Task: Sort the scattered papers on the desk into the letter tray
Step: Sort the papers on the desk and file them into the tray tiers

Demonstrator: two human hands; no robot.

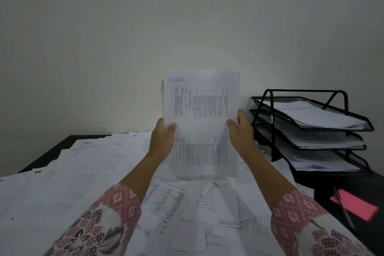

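Note:
I hold a stack of printed papers (200, 110) upright above the desk, its lower edge near the loose sheets. My left hand (163, 139) grips its left edge, thumb on the front. My right hand (241, 133) grips the right edge the same way. Scattered papers (83, 172) cover most of the black desk. The black mesh letter tray (307, 131), with three tiers, stands at the right against the wall; each tier holds some sheets.
A pink sticky pad (355, 203) with a pen (344, 208) across it lies on the bare desk in front of the tray. A plain wall rises behind the desk. The dark desk edge (52, 151) shows at the far left.

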